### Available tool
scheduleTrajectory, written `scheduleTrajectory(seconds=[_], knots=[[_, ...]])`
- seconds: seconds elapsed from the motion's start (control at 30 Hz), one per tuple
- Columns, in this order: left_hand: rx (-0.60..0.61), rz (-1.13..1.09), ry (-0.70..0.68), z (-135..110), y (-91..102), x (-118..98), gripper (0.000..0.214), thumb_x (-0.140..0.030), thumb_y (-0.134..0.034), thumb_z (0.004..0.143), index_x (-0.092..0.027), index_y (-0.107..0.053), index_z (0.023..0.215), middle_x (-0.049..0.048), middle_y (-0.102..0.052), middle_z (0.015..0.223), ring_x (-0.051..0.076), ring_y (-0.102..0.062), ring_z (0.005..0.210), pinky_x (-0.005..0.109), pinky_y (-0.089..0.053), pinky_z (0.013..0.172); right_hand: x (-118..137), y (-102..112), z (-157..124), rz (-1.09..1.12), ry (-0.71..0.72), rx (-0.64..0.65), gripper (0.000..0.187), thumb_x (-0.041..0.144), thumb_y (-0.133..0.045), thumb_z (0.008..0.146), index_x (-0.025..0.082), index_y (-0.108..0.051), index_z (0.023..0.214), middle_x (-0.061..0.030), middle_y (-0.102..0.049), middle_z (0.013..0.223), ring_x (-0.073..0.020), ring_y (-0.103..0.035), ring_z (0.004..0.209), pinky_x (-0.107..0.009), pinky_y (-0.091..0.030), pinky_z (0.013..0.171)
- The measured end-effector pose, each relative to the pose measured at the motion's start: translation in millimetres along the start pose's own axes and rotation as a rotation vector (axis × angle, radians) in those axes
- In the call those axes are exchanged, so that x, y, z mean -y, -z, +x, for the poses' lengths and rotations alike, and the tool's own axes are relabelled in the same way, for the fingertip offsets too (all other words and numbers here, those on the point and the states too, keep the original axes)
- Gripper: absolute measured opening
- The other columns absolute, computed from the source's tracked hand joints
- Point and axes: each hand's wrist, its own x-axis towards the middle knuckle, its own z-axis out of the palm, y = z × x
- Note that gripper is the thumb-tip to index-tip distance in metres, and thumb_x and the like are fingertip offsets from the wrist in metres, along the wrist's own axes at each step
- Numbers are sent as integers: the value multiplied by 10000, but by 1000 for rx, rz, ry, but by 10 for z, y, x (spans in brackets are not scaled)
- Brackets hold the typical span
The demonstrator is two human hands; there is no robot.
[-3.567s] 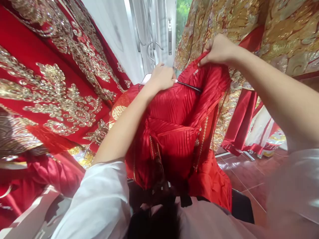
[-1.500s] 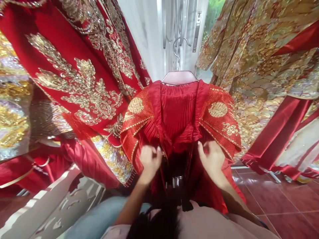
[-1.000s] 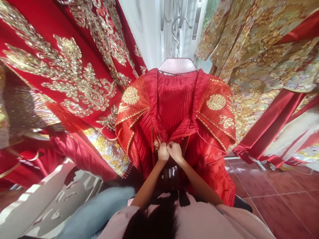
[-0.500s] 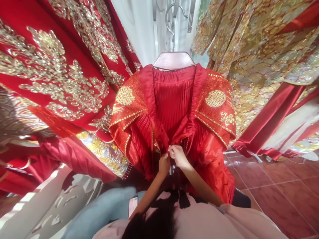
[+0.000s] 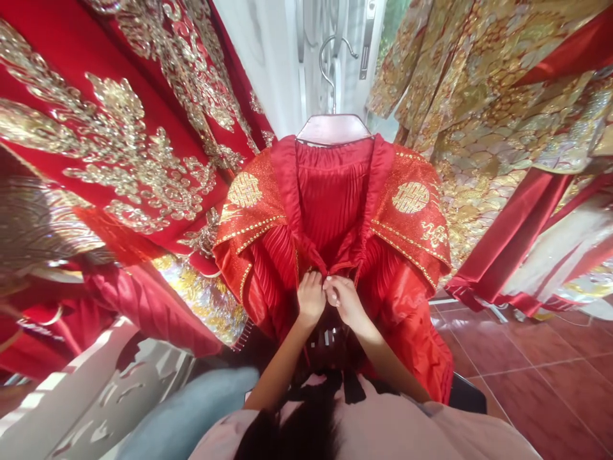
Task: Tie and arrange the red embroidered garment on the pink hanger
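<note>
Well below hanger [image 5: 334, 129] lower edge, L hand [image 5: 311, 298] is closed on red garment [image 5: 336, 198], fingertips hid. in cloth; R hand [image 5: 343, 299] pinches adj. front edge, exact spot betw. thumb & finger too small to tell. Hanger's lower corners hid. under collar. Garment's lower front mostly hid. behind forearms & lost in shadow; small gold motif [image 5: 433, 234] on shoulder, detail n/c. Black surface [image 5: 467, 394] mostly covered by garment. Beaded red gown [image 5: 119, 137] cut off L & top; gold robe [image 5: 507, 121] cut off R & top. Carved pale panel [image 5: 100, 399] cut off btm-L; blue-grey trouser leg [image 5: 186, 412] cut off btm, blurry.
</note>
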Motion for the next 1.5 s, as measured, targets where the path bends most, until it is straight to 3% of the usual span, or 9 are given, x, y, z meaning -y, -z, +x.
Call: scheduleTrajectory(seconds=[0.23,0.47,0.67,0.9,0.97,1.07,1.2,1.33,1.5], knots=[[42,0,35,-112,-5,0,171,-132,-470,857,-151,-635,816,79,-653,754,210,-615,756,273,-454,629,-15,-124,140,166,-56,-110,105,218,-618,562,134,-559,540,97,-350,395,2,-240,327,-160,-142,342],[-9,-36,12,-203,107,-107,244,-93,-408,856,-164,-612,741,59,-629,691,178,-619,678,242,-433,576,375,-473,75,194,45,-162,73,195,-591,593,130,-563,574,96,-350,403,4,-227,321,-154,-123,323],[-101,-176,-76,-316,282,-156,291,-181,-379,924,-171,-553,690,38,-591,634,157,-573,603,236,-420,568,325,-360,-37,-216,223,-85,280,383,-581,697,134,-600,570,58,-411,392,-24,-274,316,-179,-169,337],[-121,-151,-108,-362,369,-170,377,-253,-325,965,-192,-444,612,32,-531,579,158,-522,558,251,-388,543,298,-261,-49,-651,698,-311,236,333,-542,759,136,-662,710,30,-492,493,-66,-407,440,-201,-345,462],[-124,-153,-96,-368,377,-189,382,-261,-321,968,-195,-434,610,31,-522,578,157,-518,557,253,-385,540,367,-284,-36,-747,769,-312,261,323,-521,781,133,-687,848,43,-483,486,-69,-402,438,-201,-361,484],[-123,-163,-92,-376,382,-216,385,-273,-314,973,-193,-444,620,31,-524,586,154,-518,560,252,-388,544,485,-318,14,-985,683,-176,341,318,-520,804,138,-665,1055,61,-481,464,-77,-406,424,-204,-361,509],[-129,-148,-95,-358,387,-187,402,-287,-305,976,-187,-472,624,33,-544,590,155,-529,569,254,-398,550,592,-345,-21,-1151,616,-127,218,323,-527,820,148,-655,797,37,-504,468,-80,-413,427,-207,-334,520],[-110,-145,-50,-308,423,-96,390,-310,-342,967,-176,-532,654,40,-583,624,164,-554,614,263,-438,598,607,-274,-258,-1162,639,-116,247,348,-491,853,168,-574,707,26,-518,517,-78,-404,437,-198,-301,498],[-196,-436,133,-278,522,-128,271,-361,-420,934,-153,-591,972,91,-631,902,172,-606,799,278,-498,716,488,-96,-444,-1153,576,-84,269,358,-476,868,179,-522,673,29,-496,517,-76,-410,423,-197,-296,479]])
